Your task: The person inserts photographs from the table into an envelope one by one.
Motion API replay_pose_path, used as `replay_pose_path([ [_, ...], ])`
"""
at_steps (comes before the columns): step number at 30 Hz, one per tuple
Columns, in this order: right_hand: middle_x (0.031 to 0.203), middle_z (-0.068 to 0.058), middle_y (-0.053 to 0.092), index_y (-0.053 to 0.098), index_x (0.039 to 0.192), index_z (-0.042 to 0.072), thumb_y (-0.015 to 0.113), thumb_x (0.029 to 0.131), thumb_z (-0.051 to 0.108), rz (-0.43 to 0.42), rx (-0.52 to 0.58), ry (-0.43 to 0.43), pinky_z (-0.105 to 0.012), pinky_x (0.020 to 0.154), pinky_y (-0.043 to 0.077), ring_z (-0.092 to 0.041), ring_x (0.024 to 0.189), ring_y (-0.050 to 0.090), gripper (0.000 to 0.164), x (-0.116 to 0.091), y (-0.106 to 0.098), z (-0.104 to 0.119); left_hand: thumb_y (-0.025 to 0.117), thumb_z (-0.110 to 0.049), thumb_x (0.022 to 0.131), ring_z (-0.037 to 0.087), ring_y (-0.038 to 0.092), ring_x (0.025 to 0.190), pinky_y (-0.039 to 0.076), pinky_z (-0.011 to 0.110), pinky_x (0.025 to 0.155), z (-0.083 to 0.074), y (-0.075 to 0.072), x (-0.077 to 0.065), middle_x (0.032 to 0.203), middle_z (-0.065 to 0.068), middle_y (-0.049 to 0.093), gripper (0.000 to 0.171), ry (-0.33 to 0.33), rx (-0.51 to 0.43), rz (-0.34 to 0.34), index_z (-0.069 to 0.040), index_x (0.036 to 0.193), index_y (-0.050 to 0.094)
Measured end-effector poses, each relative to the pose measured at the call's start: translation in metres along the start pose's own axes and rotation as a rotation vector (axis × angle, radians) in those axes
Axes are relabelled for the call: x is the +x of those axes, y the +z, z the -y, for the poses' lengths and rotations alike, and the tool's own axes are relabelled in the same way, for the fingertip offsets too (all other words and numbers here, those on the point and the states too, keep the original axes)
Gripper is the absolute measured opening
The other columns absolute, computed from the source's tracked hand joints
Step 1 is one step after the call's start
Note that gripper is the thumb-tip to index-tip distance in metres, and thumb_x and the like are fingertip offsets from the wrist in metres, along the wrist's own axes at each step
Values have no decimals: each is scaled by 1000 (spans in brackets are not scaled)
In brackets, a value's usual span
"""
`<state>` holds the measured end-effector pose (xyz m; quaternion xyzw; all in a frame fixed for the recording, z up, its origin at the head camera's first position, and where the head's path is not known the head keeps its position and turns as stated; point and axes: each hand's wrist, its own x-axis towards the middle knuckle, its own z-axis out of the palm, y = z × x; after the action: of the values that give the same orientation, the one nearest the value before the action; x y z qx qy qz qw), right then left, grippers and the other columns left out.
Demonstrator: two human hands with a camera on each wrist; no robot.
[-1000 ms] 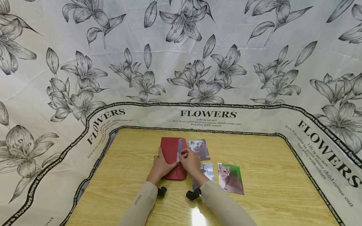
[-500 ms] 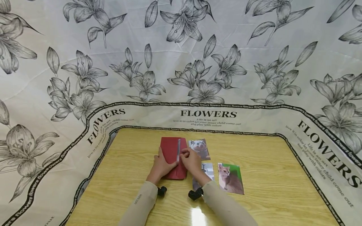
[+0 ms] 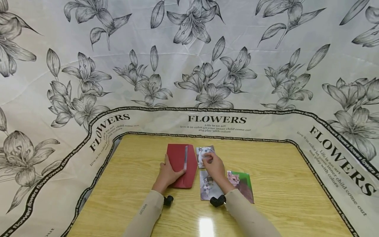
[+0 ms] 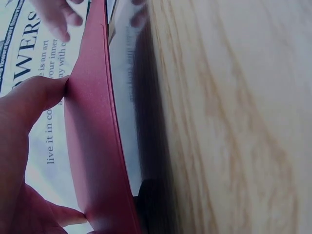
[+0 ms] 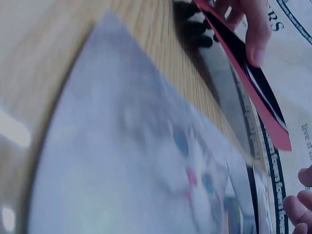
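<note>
Wood table (image 3: 278,177) before floral cloth (image 3: 177,65), left hand (image 3: 168,172) round red envelope (image 3: 176,157), right hand (image 3: 214,167) loose, empty

Your left forearm (image 3: 148,210) and right forearm (image 3: 248,214), both in sleeves, enter from the table's (image 3: 130,164) near side and angle inward. Your left hand (image 3: 167,173), nearer the left edge, is gripping: its index finger (image 3: 167,160) points toward the far edge, its thumb (image 3: 180,172) spreads rightward. Your right hand (image 3: 215,168), apart from it, lies about midway between the side edges, back upward, fingers loosely curled toward the far left corner.
</note>
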<state>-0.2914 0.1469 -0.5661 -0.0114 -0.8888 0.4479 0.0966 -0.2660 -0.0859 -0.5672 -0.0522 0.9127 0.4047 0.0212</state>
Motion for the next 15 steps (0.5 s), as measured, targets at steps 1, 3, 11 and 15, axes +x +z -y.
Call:
replay_pose_path([
  [1, 97, -7, 71, 74, 128, 5, 76, 100, 20, 1, -13, 5, -43, 75, 55, -27, 92, 70, 32, 1, -3, -2, 86, -53, 87, 47, 64, 110, 55, 58, 96, 0, 0, 0, 146, 42, 40, 127, 1, -1, 1, 2, 171, 7],
  [3, 100, -9, 71, 72, 131, 4, 77, 100, 23, 13, -36, 18, -46, 79, 54, -28, 95, 69, 37, 3, -10, -6, 84, -55, 88, 47, 64, 112, 55, 58, 96, 0, -1, 0, 147, 42, 39, 127, -3, 5, 5, 1, 171, 7],
  [11, 117, -19, 66, 65, 137, -1, 83, 94, 40, 14, -228, 68, -54, 91, 46, -39, 108, 59, 62, 7, -25, -19, 84, -56, 88, 47, 64, 112, 55, 58, 96, 1, 0, 0, 147, 42, 40, 127, -2, 17, 5, 2, 171, 7],
  [15, 124, -24, 63, 63, 138, -4, 83, 93, 43, 26, -305, 83, -58, 95, 47, -43, 115, 58, 69, 9, -29, -21, 84, -56, 88, 47, 64, 112, 56, 58, 96, 1, 0, 1, 148, 42, 40, 127, -2, 12, 7, 2, 171, 7],
])
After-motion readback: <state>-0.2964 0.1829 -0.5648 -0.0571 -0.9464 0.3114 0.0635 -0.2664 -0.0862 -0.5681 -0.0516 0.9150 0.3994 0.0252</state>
